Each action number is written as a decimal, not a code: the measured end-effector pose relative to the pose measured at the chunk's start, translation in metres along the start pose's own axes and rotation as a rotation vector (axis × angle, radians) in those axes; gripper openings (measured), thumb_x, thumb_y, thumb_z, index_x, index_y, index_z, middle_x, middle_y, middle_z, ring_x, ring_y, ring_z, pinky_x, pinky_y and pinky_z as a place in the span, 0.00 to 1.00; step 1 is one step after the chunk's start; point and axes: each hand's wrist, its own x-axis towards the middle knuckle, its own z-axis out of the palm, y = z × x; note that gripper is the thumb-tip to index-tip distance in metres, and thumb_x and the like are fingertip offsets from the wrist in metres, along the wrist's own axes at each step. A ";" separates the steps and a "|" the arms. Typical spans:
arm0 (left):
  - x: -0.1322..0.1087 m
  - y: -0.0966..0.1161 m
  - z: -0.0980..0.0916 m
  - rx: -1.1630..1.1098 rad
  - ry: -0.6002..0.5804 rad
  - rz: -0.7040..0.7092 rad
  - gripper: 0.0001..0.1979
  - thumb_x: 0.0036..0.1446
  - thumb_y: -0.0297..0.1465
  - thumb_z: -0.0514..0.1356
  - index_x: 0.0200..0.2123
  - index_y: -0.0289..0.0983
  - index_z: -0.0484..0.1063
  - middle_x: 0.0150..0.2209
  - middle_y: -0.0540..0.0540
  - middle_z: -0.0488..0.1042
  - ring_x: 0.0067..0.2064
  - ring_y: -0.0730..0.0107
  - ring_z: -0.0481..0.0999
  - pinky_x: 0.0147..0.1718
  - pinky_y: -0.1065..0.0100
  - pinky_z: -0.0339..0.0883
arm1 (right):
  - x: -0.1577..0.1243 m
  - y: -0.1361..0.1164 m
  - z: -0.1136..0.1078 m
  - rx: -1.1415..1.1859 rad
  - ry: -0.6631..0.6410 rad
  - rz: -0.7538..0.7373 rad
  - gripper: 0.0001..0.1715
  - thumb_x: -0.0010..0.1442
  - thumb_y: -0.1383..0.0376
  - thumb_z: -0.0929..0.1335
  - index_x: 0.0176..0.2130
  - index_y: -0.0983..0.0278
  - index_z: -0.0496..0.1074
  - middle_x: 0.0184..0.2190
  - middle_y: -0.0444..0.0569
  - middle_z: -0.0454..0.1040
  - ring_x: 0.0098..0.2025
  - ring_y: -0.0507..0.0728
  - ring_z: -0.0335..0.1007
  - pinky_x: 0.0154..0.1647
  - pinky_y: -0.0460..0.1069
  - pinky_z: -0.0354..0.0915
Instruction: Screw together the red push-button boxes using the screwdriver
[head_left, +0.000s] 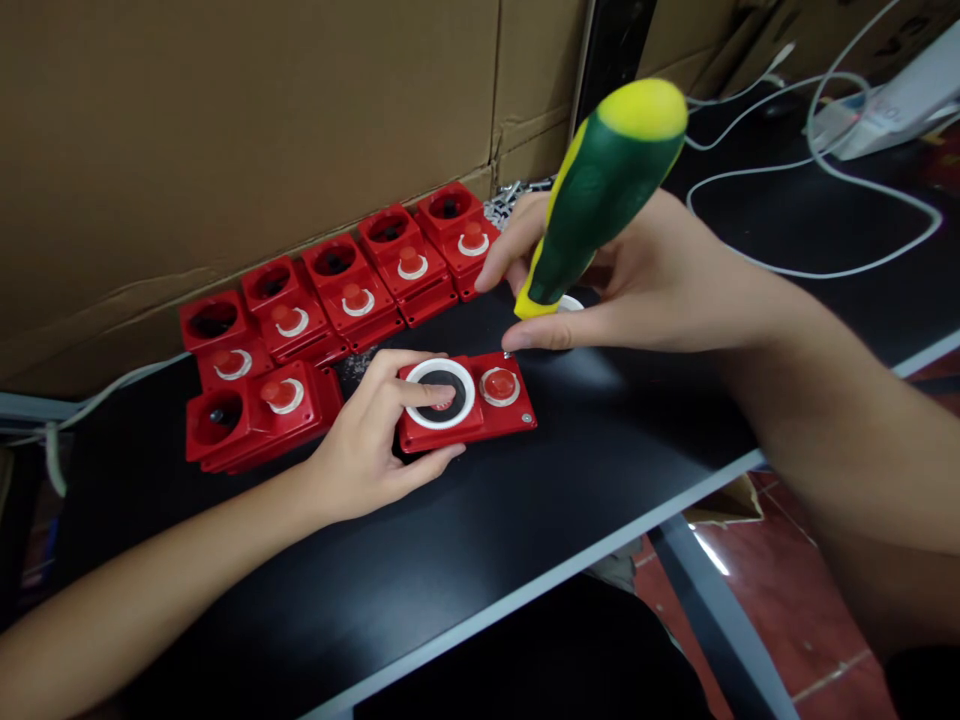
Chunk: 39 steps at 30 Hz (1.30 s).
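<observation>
While the left hand (375, 435) is clamped round the red box (484, 421), what's the right one up to?

Right hand's (656, 275) fingers are closed round the screwdriver (600, 190); the box's corner lies just below that thumb, tip hidden. Driving a screw, I'd judge; next calls for a straight, steady press.

And the count, going outward?

Left fingers: one box, one white ring (469, 402). Behind the right thumb, a second ring (571, 303), half hidden. Beyond and beside the left fingers, six more boxes (373, 278). Past the right fingertips, screws (510, 195) too heaped to count
</observation>
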 end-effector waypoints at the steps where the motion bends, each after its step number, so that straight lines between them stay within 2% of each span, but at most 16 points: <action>1: 0.000 0.000 0.000 -0.001 0.000 0.000 0.29 0.67 0.30 0.77 0.64 0.44 0.69 0.63 0.36 0.75 0.62 0.50 0.83 0.58 0.48 0.82 | 0.000 0.001 0.001 0.012 0.008 0.000 0.22 0.55 0.56 0.89 0.46 0.54 0.86 0.43 0.47 0.86 0.44 0.61 0.80 0.42 0.54 0.81; 6: -0.001 0.000 0.000 0.003 0.000 -0.011 0.29 0.67 0.31 0.77 0.64 0.45 0.69 0.63 0.37 0.76 0.62 0.49 0.83 0.58 0.47 0.82 | -0.002 0.000 0.003 0.099 0.047 0.030 0.22 0.55 0.57 0.88 0.45 0.54 0.83 0.42 0.45 0.85 0.43 0.61 0.82 0.43 0.55 0.81; 10: -0.001 -0.001 0.000 0.001 -0.001 -0.014 0.30 0.66 0.31 0.77 0.65 0.46 0.69 0.64 0.37 0.76 0.62 0.48 0.83 0.58 0.46 0.82 | -0.003 -0.005 0.002 0.114 0.000 0.030 0.17 0.60 0.60 0.85 0.47 0.53 0.83 0.46 0.46 0.88 0.49 0.61 0.85 0.47 0.54 0.82; 13: -0.001 -0.001 0.000 0.000 -0.002 -0.001 0.30 0.67 0.31 0.77 0.65 0.45 0.68 0.63 0.36 0.76 0.62 0.49 0.83 0.57 0.46 0.83 | -0.002 -0.009 0.003 0.126 0.016 0.051 0.15 0.60 0.64 0.83 0.45 0.52 0.83 0.46 0.44 0.89 0.52 0.62 0.86 0.51 0.54 0.82; 19: 0.000 0.000 0.000 0.003 -0.003 -0.002 0.29 0.67 0.31 0.77 0.64 0.45 0.68 0.63 0.37 0.76 0.62 0.50 0.83 0.58 0.47 0.82 | -0.002 -0.007 0.009 0.176 0.172 0.040 0.12 0.62 0.68 0.78 0.47 0.56 0.86 0.43 0.44 0.87 0.43 0.56 0.83 0.47 0.51 0.77; 23: 0.000 0.000 0.001 -0.007 0.003 -0.005 0.30 0.67 0.30 0.78 0.64 0.45 0.69 0.63 0.37 0.76 0.63 0.49 0.83 0.58 0.47 0.82 | 0.000 -0.005 0.006 0.171 0.197 -0.029 0.10 0.61 0.66 0.76 0.44 0.56 0.85 0.32 0.43 0.79 0.34 0.56 0.73 0.37 0.52 0.69; 25: -0.001 0.000 0.001 -0.008 0.003 -0.002 0.30 0.67 0.30 0.77 0.64 0.45 0.69 0.63 0.37 0.76 0.63 0.49 0.83 0.59 0.48 0.82 | 0.001 -0.005 0.001 0.090 0.125 -0.005 0.09 0.60 0.67 0.73 0.42 0.57 0.81 0.32 0.41 0.75 0.33 0.55 0.68 0.35 0.52 0.65; 28: -0.001 0.000 0.000 -0.009 -0.003 0.002 0.29 0.67 0.29 0.77 0.64 0.43 0.69 0.63 0.36 0.75 0.63 0.50 0.82 0.59 0.48 0.82 | 0.001 -0.006 -0.005 -0.161 -0.097 0.046 0.04 0.61 0.67 0.71 0.39 0.58 0.74 0.32 0.41 0.73 0.33 0.55 0.67 0.33 0.52 0.60; 31: 0.000 0.001 0.000 -0.003 -0.008 0.001 0.28 0.67 0.29 0.77 0.64 0.43 0.69 0.63 0.36 0.75 0.63 0.50 0.82 0.59 0.48 0.82 | 0.000 -0.005 -0.005 -0.396 -0.263 0.034 0.02 0.63 0.64 0.71 0.38 0.60 0.74 0.27 0.40 0.71 0.27 0.53 0.64 0.31 0.52 0.57; 35: 0.001 0.001 -0.001 0.007 -0.009 0.004 0.28 0.68 0.29 0.76 0.64 0.43 0.68 0.63 0.37 0.75 0.63 0.52 0.83 0.58 0.50 0.82 | 0.001 -0.004 -0.001 -0.557 -0.355 0.099 0.09 0.69 0.60 0.73 0.37 0.61 0.74 0.28 0.43 0.74 0.28 0.53 0.66 0.34 0.52 0.58; 39: 0.001 0.001 -0.001 0.012 -0.014 0.007 0.29 0.68 0.29 0.77 0.64 0.43 0.68 0.63 0.37 0.75 0.63 0.51 0.83 0.58 0.50 0.82 | 0.002 -0.005 0.000 -0.589 -0.378 0.152 0.17 0.69 0.60 0.75 0.31 0.60 0.68 0.26 0.44 0.73 0.27 0.54 0.64 0.33 0.54 0.57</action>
